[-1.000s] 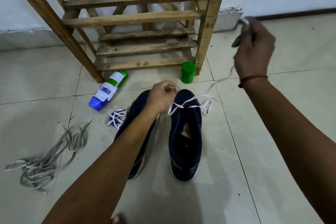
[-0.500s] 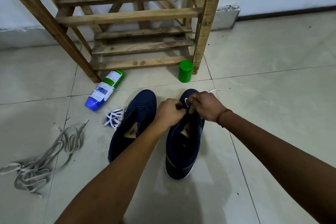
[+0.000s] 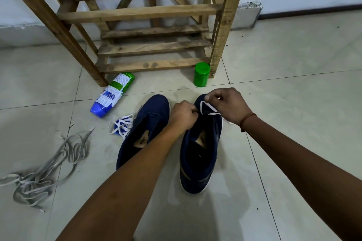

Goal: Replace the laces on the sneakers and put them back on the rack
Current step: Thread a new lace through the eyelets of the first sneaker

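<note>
With left hand (image 3: 183, 112) and right hand (image 3: 227, 106), pinches white lace (image 3: 208, 106) at the front eyelets of the right sneaker (image 3: 199, 154), on the floor before the rack (image 3: 148, 13). Looks barely begun: about 2 rows threaded. Leaves left sneaker (image 3: 145, 131) unlaced, spare lace (image 3: 121, 126) beside it.

the pale tiled floor (image 3: 293, 123) is carrying a wooden rack (image 3: 141, 13), with a green jar (image 3: 201, 74) standing just beside its right leg and a bottle (image 3: 112, 94) lying on its side (blue cap nearest) by the left leg. two navy sneakers (image 3: 152, 117) are sitting side by side, a white lace bundle (image 3: 121, 126) lying just beside the left one, and grey laces (image 3: 45, 172) are sprawling far left.
</note>
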